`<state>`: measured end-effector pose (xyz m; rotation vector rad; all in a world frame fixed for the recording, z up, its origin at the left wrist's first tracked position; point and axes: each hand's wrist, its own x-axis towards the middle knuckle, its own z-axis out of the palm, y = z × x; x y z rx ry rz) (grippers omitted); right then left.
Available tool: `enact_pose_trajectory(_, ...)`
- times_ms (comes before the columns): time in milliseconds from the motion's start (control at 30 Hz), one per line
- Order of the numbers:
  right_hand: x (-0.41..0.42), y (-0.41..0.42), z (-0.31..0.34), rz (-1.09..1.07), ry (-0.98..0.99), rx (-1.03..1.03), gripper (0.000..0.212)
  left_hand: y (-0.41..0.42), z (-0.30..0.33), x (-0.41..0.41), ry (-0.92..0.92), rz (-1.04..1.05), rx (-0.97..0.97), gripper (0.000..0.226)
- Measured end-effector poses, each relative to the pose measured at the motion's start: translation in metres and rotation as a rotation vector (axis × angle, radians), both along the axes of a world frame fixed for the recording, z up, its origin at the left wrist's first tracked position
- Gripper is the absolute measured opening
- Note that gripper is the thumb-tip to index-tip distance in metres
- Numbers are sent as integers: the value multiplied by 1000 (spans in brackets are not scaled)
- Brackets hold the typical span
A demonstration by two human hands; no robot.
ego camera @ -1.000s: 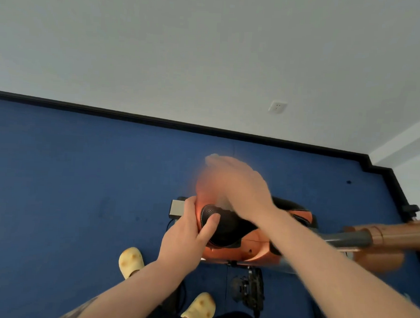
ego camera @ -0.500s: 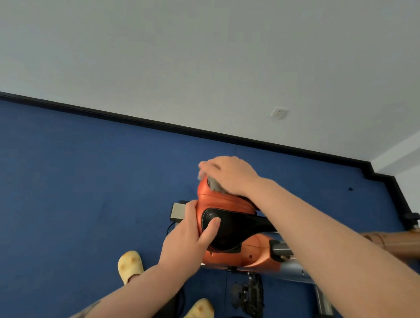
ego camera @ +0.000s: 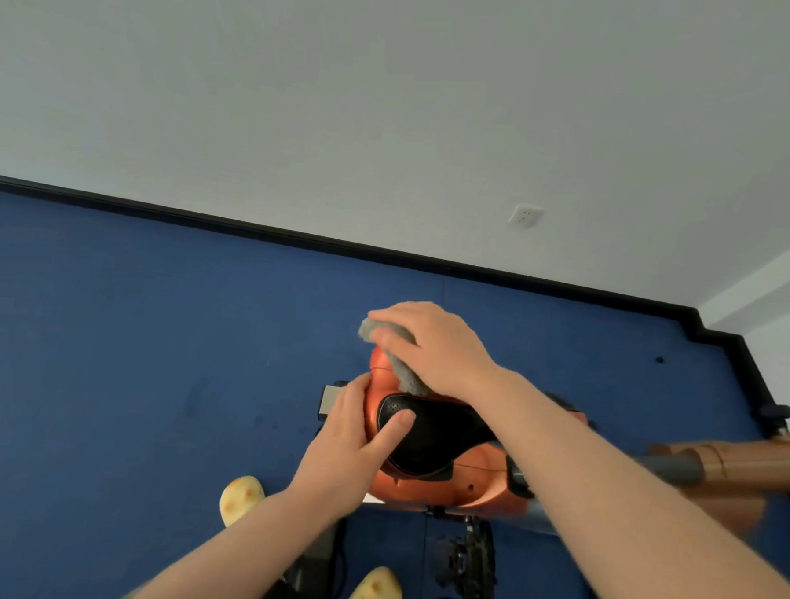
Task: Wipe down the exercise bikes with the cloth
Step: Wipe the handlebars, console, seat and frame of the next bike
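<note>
A: Fingers, left hand — condition?

B: Item one. My left-hand fingers lie nearly straight. The thumb rests on the black saddle of the exercise bike; the other fingers lie against the saddle's left edge. They steady it and are not curled round anything.

A: Next item to the right?

B: Item two. Cloth, grey, bunched. It sits on the orange housing just beyond the saddle, at the bike's far end. One corner pokes out to the left, past my knuckles.

A: And the hand on it?

B: Item three. Right hand, palm down on the cloth, fingers curved over it and holding it pressed to the housing. The forearm crosses the saddle's right half.

A: The bike itself?

B: Item four. Orange body, black saddle on top, a black pedal below near my feet. A grey and copper-coloured bar runs off to the right edge.

A: Surroundings?

B: Item five. Blue floor, black skirting, pale wall with a white socket. Two yellow slippers on my feet at the bottom.
</note>
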<state>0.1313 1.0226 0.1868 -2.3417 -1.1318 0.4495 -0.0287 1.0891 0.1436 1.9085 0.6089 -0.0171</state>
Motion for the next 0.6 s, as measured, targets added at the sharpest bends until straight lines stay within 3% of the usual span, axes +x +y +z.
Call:
enact_pose_trajectory(100,-7,-14,-8,-465,36,-80,43,10,2,6,-112,117,-54,73)
enact_pose_trajectory(167,-15,-11,-13,-626,-121,-206,49,12,7,18,-175,175,-9,53)
enact_pose_trajectory(267,-32,2,-18,-533,-313,-105,41,9,16,42,-214,174,27,40)
enact_pose_trajectory(367,-22,-19,-12,-348,-225,-40,37,6,20,55,-233,97,55,40)
enact_pose_trajectory(433,-1,-43,-12,-517,-63,-219,42,6,17,57,-221,72,104,39)
enact_pose_trajectory(500,6,-45,-14,-671,-56,-418,50,6,14,56,-224,80,139,40)
enact_pose_trajectory(600,-26,-18,-15,-607,-309,-260,45,7,13,59,-222,53,186,41)
